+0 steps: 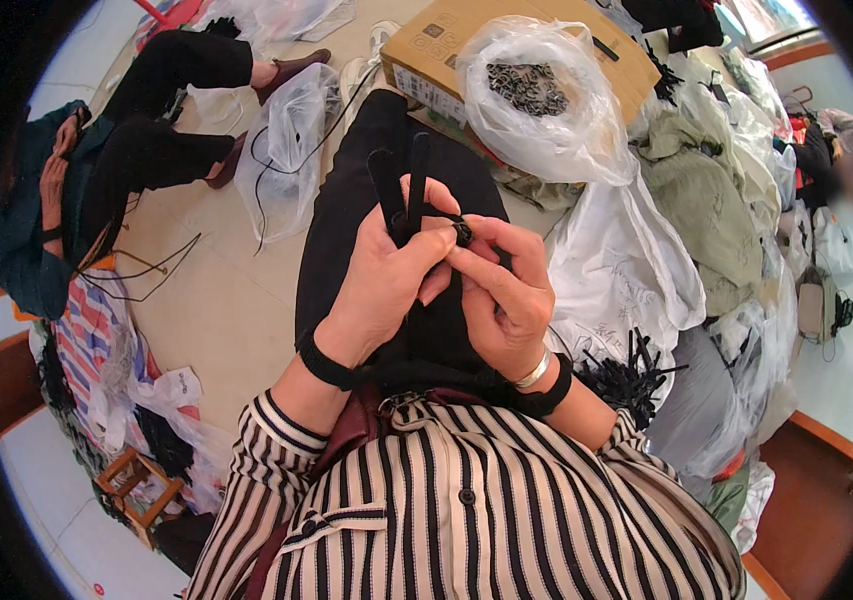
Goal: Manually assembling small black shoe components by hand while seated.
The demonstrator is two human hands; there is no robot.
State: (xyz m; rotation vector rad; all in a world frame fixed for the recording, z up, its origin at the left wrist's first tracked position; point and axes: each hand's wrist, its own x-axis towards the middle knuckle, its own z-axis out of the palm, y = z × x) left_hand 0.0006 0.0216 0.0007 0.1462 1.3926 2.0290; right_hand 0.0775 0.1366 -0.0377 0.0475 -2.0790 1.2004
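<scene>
Black straps (417, 180), flat, matte and narrow, stand up side by side from the left hand (379, 275), above dark trousers (342, 230) of soft, plain cloth. That hand's fingers are curled about their lower lengths, grasping them. At the right hand (512, 295), the fingers pinch a small, glossy, lumpy black piece (463, 234); whether it joins the straps I cannot tell. Ahead, a crinkled, translucent plastic bag (557, 150) with small, dark, metallic-looking pieces (527, 88) sits on a stiff brown cardboard box (432, 45), sagging over its near edge. Wrinkled white cloth (617, 250) spreads to the right, near a spiky heap of black strips (632, 375).
</scene>
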